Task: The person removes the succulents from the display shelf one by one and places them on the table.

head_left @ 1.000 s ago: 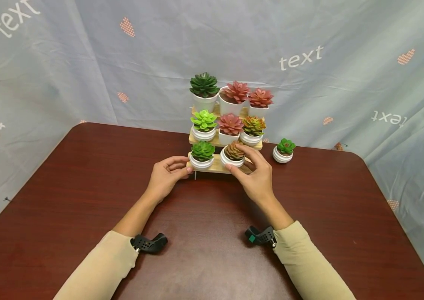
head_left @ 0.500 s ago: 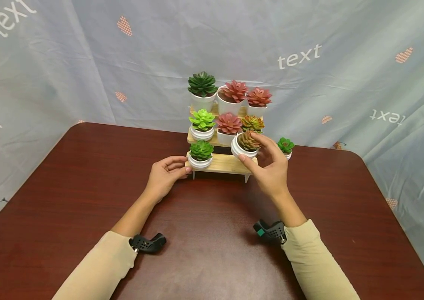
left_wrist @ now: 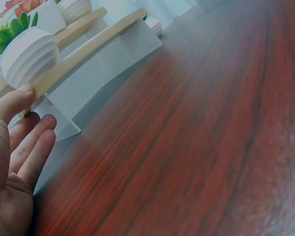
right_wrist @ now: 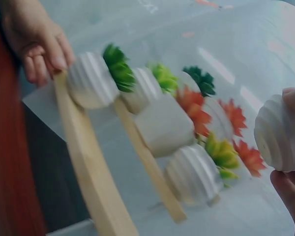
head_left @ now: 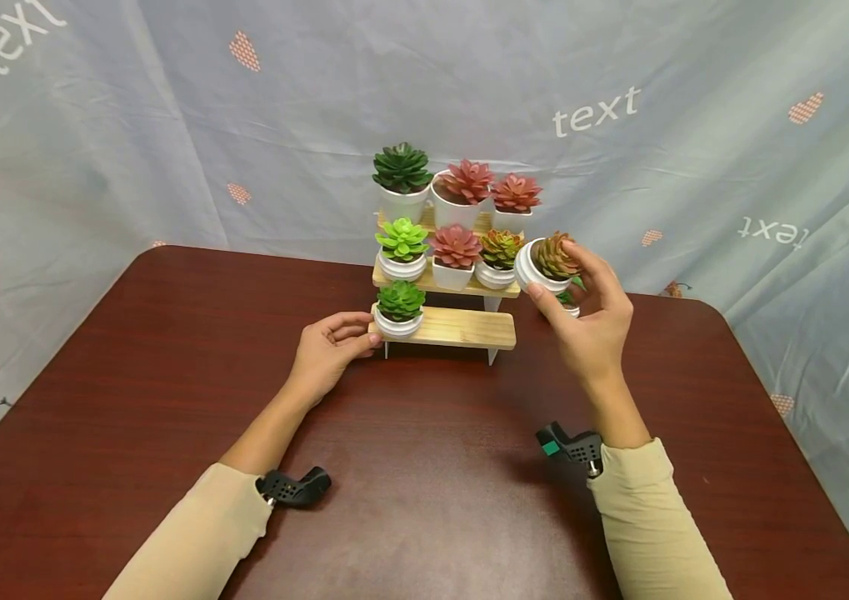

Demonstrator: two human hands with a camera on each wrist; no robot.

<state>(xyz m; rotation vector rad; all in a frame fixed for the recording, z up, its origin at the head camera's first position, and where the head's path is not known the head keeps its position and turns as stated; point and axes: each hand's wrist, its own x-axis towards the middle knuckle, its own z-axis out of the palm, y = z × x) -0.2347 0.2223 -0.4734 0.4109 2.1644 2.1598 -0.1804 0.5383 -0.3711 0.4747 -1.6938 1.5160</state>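
My right hand (head_left: 592,329) grips a brownish succulent in a ribbed white pot (head_left: 541,268), tilted and raised right of the three-tier wooden plant stand (head_left: 469,327). Its thumb presses the pot's side and its fingers wrap the far side. With my left hand (head_left: 330,354) I pinch the left end of the stand's lowest board (left_wrist: 88,49), thumb on top and fingers underneath. Beside that thumb, a green succulent in a white pot (head_left: 399,310) sits on the same board. Partly hidden behind the right hand, another small green succulent (head_left: 572,300) stands on the table.
The middle tier bears a lime succulent (head_left: 402,250), a pink one (head_left: 455,257) and a red-green one (head_left: 500,258). Dark green (head_left: 402,179) and reddish plants (head_left: 466,192) fill the top tier. A grey curtain (head_left: 304,100) hangs behind the reddish-brown table (head_left: 409,500).
My right hand has lifted the brownish succulent off the lowest board and carried it right and upward, past the stand's right end. The left hand keeps its hold on the board's end.
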